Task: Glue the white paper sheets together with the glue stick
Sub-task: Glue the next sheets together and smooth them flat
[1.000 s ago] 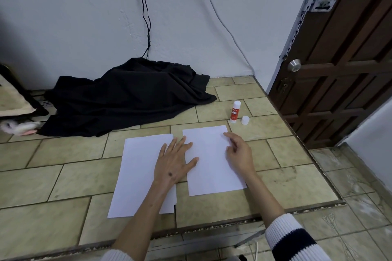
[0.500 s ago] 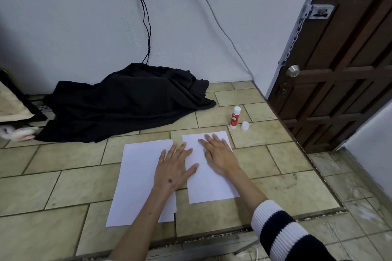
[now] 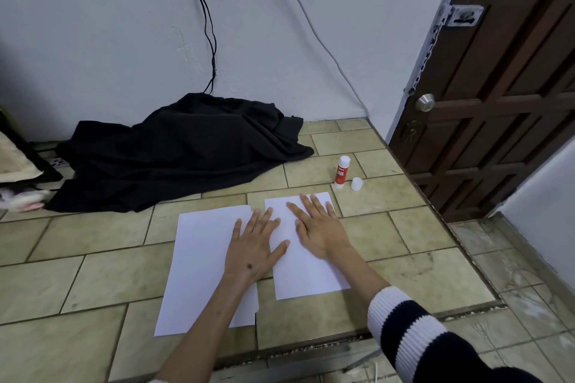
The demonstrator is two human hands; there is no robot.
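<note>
On the tiled ledge (image 3: 93, 277), two white paper sheets are lying side by side: left hand (image 3: 253, 247) pressing flat across the left sheet (image 3: 199, 261), right hand (image 3: 317, 224) flat on the right sheet (image 3: 306, 277). Uncapped glue stick (image 3: 341, 172) is standing at one o'clock, its cap (image 3: 356, 183) just beside.

Dim, even indoor light; soft shadows; wide-angle edge bending.

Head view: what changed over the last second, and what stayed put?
The right hand moved from the right edge of the smaller white paper sheet onto its upper middle, fingers now flat on it. Nothing was picked up or let go. The left hand stays spread across both sheets; the larger white paper sheet, the uncapped red-and-white glue stick and its white cap are unmoved.
</note>
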